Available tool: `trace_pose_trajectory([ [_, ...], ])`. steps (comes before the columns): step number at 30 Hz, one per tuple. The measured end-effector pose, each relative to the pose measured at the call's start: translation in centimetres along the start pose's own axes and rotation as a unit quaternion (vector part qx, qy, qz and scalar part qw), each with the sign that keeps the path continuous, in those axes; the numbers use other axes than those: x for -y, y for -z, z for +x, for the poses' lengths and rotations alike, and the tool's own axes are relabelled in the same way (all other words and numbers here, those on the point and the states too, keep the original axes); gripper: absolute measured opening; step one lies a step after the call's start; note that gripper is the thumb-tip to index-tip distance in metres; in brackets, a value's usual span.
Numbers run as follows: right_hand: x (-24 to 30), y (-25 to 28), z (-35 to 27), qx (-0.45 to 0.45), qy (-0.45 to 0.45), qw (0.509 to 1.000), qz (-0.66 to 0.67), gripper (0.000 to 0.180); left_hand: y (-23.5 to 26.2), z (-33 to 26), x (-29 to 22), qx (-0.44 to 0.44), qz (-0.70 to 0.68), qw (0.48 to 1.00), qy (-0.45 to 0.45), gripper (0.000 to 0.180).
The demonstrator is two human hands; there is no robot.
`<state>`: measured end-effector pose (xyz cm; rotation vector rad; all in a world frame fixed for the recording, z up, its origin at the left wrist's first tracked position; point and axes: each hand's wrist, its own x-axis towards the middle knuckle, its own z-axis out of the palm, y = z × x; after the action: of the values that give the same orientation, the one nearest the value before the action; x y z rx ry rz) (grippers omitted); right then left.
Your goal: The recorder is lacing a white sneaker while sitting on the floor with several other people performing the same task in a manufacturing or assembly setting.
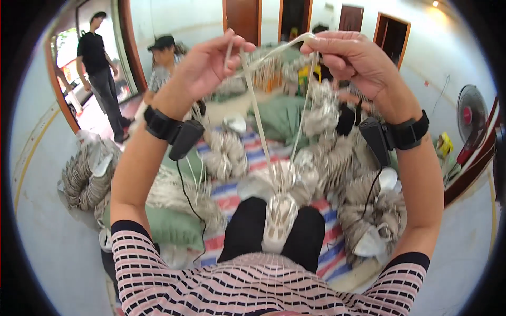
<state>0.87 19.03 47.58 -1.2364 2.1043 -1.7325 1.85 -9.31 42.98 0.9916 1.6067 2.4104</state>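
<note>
- Pale cord (259,121): raised in front of the person, left and right strands rising from a white openwork piece (279,218) between dark trousers (245,226); a looser span crosses between the hands.
- Far left: standing person (97,63), dark clothes, by the doorway. Nearer, beige bundle (89,174) by the wall.
- Left near: green sack (174,226), on or beside the striped sheet (227,203).
- Left hand (203,66): raised, fingers curled on the left strand; exact pinch blurred.
- Middle: cord looks light, thin, soft, bendy; probably not fragile, might slip or twist. Best hold: pinch each strand flat, near the top. Openwork piece looks light and flexible; steady it by its solid near end.
- Right hand (358,55): raised, thumb and forefinger pinching the cord at the right end of the span.
- Right: beige bundle pile (369,210); fan (469,113) farther right.
</note>
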Motion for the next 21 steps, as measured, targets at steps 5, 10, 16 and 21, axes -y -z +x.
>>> trace_pose_trajectory([
  [5,5.6,2.2,2.7,-0.043,0.071,0.995,-0.056,0.020,-5.1,3.6,-4.8,-0.045,0.139,0.988,-0.055,0.040],
  [10,7.3,2.3,4.9,-0.094,0.106,0.986,-0.084,0.017,-6.8,7.0,-6.6,-0.026,0.257,0.958,-0.122,0.036],
  [16,7.3,2.5,5.7,-0.129,0.115,0.973,-0.155,0.019,-8.9,9.8,-6.8,-0.063,0.358,0.890,-0.275,0.052],
  [21,8.1,3.4,5.9,-0.149,0.161,0.958,-0.185,0.021,-11.0,10.9,-6.6,-0.113,0.367,0.868,-0.314,0.045],
])
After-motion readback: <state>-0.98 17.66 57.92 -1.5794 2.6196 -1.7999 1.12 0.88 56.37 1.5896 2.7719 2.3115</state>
